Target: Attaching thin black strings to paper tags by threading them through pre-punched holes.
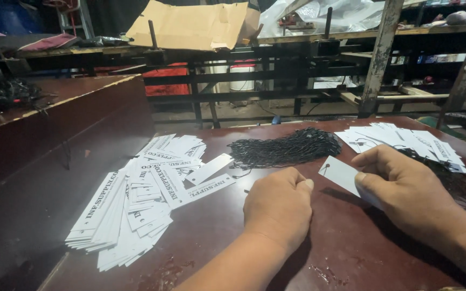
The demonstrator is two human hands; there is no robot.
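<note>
Right hand point(405, 191) pinching 1 white paper tag point(341, 173) by its edge, just above dark red table point(217, 237) — left hand point(279, 205) curled shut beside it, contents hidden. Tag likely light, thin, easily creased — best gripped at the edge, clear of the punched hole. Black string bundle point(284, 148) nearby.

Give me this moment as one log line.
left hand: fisted on table | right hand: holds white tag | black strings ahead
</note>
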